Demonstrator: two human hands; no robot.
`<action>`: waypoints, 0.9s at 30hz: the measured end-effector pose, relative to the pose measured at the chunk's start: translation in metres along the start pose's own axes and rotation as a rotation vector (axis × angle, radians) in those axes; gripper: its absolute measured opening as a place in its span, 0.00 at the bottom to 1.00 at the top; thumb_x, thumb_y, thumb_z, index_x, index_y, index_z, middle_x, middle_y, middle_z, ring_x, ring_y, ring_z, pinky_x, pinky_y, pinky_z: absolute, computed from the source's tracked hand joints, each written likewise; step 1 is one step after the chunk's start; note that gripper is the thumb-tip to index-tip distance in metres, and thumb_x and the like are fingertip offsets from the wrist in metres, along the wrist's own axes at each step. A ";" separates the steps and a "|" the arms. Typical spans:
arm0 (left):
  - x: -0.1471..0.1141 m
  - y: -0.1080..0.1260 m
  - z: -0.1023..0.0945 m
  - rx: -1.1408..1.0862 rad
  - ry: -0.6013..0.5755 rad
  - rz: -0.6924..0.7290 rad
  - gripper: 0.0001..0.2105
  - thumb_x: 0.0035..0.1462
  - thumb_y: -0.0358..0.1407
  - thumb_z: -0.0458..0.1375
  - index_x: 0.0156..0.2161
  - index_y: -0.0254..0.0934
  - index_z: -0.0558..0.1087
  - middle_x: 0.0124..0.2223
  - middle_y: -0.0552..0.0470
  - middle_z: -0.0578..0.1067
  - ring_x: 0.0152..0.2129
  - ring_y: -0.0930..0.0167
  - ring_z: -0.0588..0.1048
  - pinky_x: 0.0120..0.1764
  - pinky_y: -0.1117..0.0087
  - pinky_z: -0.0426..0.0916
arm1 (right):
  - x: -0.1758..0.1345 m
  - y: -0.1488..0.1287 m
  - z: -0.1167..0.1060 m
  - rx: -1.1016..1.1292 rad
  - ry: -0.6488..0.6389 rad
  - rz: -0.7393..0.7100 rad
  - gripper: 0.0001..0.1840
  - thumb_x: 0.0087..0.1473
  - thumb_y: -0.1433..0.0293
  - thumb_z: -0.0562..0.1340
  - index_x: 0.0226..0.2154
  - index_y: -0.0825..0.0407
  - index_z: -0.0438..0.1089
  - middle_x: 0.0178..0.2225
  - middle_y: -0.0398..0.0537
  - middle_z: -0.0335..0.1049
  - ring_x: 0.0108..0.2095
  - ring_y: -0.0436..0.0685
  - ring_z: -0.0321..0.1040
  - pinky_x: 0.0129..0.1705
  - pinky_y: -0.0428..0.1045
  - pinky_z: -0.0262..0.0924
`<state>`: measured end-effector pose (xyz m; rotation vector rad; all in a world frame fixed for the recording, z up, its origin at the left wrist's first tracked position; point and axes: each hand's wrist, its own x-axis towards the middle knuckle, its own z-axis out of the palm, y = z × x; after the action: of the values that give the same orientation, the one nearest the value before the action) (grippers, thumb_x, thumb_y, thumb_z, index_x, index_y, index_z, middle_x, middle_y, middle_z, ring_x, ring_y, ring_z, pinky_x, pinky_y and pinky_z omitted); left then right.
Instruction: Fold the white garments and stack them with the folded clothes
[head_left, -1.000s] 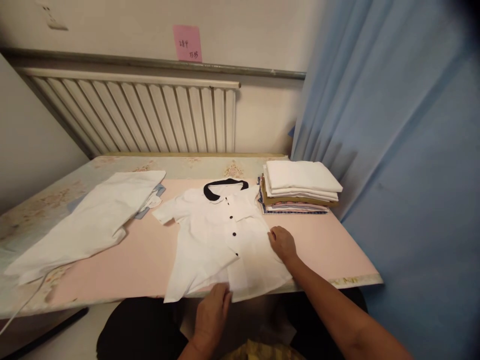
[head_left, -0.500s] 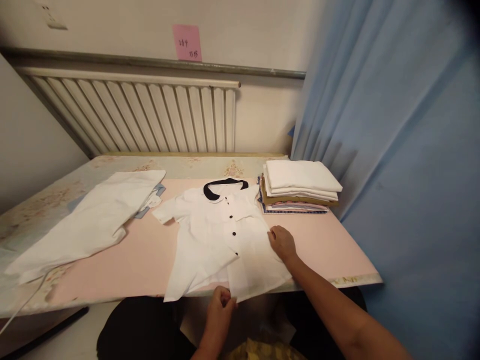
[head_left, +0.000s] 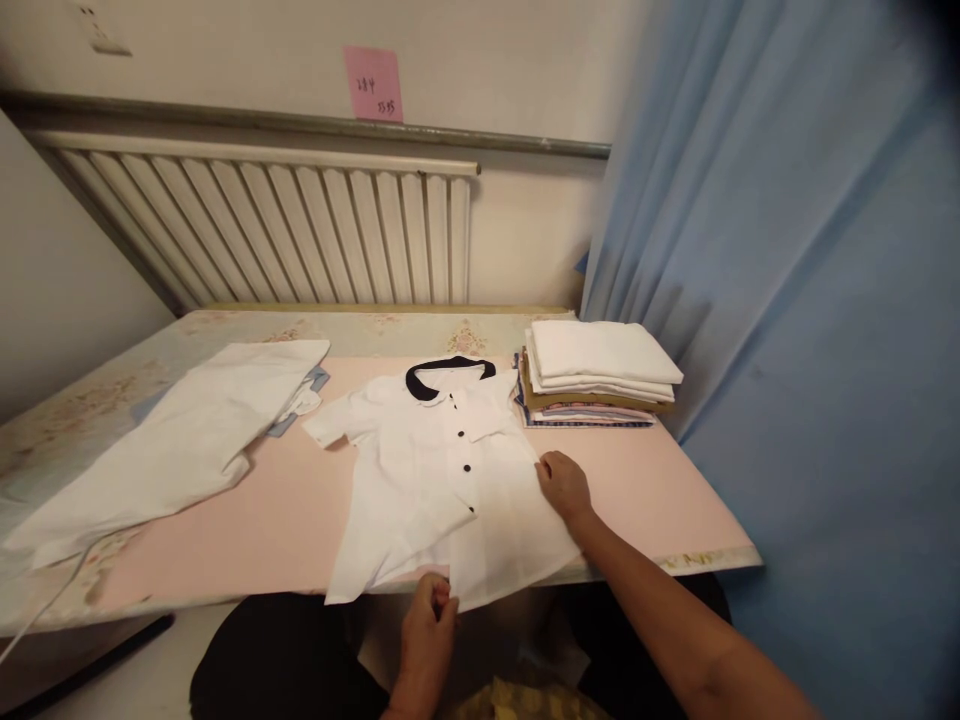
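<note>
A white short-sleeved shirt point(head_left: 409, 455) with a black collar and black buttons lies front up, its collar toward the wall. Its lower front hangs partly open, and the hem reaches past the table's near edge. My left hand point(head_left: 431, 620) pinches the bottom corner of the right-hand front panel at the hem. Closed on the shirt's right side edge, about halfway down, is my right hand point(head_left: 564, 484). The fingertips of the right hand are partly hidden.
Folded clothes point(head_left: 604, 370) stand in a stack at the right, white ones on top. A white garment point(head_left: 187, 440) lies over blue cloth at the left. The table has a pink cover point(head_left: 210, 540). A blue curtain point(head_left: 787, 300) hangs at the right; a radiator point(head_left: 285, 230) is behind.
My left hand has shifted slightly left and down, drawing the front panel's hem corner with it. My right hand stays at the shirt's side edge.
</note>
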<state>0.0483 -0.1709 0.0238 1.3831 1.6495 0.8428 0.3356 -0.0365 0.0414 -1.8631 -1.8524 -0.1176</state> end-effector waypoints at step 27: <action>0.013 0.032 -0.010 -0.023 -0.059 0.159 0.04 0.51 0.38 0.52 0.29 0.40 0.62 0.25 0.59 0.66 0.23 0.71 0.68 0.30 0.69 0.65 | -0.110 -0.115 -0.019 0.462 -0.189 -0.378 0.07 0.52 0.72 0.55 0.33 0.50 0.67 0.33 0.48 0.66 0.35 0.57 0.60 0.38 0.52 0.55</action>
<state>0.0528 -0.1521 0.0547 1.5246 1.4952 0.8994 0.2239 -0.1506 0.0461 -1.2374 -2.1214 0.3413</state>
